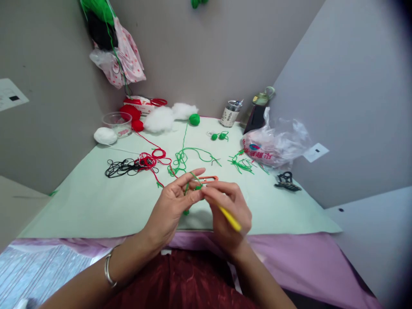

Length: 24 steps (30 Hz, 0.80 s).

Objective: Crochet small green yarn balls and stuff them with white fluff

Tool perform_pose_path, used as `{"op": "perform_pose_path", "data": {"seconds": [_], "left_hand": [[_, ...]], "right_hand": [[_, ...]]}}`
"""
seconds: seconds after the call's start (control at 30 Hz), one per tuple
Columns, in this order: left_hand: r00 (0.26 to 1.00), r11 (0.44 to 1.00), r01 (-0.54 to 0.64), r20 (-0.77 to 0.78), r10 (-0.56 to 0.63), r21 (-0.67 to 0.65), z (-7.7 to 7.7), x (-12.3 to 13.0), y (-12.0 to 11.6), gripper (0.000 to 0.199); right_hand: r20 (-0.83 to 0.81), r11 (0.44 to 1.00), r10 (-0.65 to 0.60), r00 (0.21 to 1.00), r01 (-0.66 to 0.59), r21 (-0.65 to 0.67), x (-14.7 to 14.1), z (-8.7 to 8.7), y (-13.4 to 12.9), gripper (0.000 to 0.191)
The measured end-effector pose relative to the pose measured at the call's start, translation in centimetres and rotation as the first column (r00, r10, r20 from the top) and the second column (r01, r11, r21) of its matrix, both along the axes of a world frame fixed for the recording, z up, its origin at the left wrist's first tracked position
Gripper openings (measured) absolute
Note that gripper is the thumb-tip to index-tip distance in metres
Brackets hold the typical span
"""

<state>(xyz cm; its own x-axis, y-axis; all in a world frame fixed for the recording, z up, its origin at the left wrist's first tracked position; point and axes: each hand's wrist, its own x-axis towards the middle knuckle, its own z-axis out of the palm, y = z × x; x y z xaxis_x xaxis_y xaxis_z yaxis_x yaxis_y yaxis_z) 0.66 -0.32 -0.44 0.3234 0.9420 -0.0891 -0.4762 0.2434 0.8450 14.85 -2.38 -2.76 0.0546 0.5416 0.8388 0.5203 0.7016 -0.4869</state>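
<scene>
Between thumb and fingers, my left hand [170, 204] pinches a small green crochet piece [198, 187], and green yarn runs up over its raised index finger. My right hand [230, 210] grips a crochet hook with a yellow handle [231, 218]; the hook's tip meets the green piece at my left fingertips. A small green bit [186, 212] hangs below my left hand. Just beyond my fingers lies an orange-handled tool [210, 179], partly hidden by them. Loose green yarn [180, 161] trails across the table behind my left hand.
Tangled black cord [120, 168] and red yarn [154, 156] lie left. Behind are white stuffing [160, 119], a clear tub [117, 124] and a green yarn ball [194, 119]. Right are green yarn scraps [243, 164], a plastic bag [273, 143], a black hair claw [286, 182] and a pen holder [230, 115].
</scene>
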Motion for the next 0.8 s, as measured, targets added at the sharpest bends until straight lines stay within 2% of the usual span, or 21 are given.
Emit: {"op": "perform_pose_path", "data": {"seconds": [0.07,0.1,0.17,0.23,0.3,0.37,0.5,0.8], "left_hand": [[0.986,0.986,0.134,0.117,-0.122,-0.101,0.1,0.0,0.2,0.041],[0.970,0.971,0.195,0.171,-0.171,-0.137,0.1,0.0,0.3,0.039],[0.955,0.957,0.232,0.227,-0.191,-0.174,0.1,-0.2,0.6,0.033],[0.969,0.973,0.163,0.210,-0.128,-0.163,0.2,-0.4,0.7,0.031],[0.986,0.990,0.097,0.149,-0.081,-0.103,0.2,-0.3,0.6,0.033],[0.995,0.997,0.071,0.075,-0.069,-0.015,0.2,-0.2,0.4,0.037],[0.997,0.994,0.049,-0.070,-0.043,0.093,-0.1,-0.2,0.0,0.038],[0.995,0.993,0.034,-0.098,-0.023,0.110,0.0,-0.5,0.1,0.029]], "right_hand": [[0.077,0.996,-0.059,0.995,0.053,0.078,0.0,-0.2,-0.2,0.034],[0.062,0.996,-0.057,0.996,0.053,0.071,0.1,-0.2,-0.2,0.033],[-0.109,1.000,-0.019,0.994,0.017,-0.015,0.2,0.2,0.0,0.027],[-0.354,0.990,0.037,0.935,-0.083,-0.117,0.4,0.6,0.3,0.020],[-0.505,0.963,0.098,0.857,-0.210,-0.169,0.4,0.9,0.6,0.018],[-0.515,0.930,0.151,0.844,-0.298,-0.214,0.4,0.8,0.8,0.017],[-0.488,0.904,0.143,0.861,-0.315,-0.291,0.4,0.5,0.8,0.017],[-0.691,0.829,0.189,0.697,-0.491,-0.268,0.6,1.2,1.2,0.019]]}}
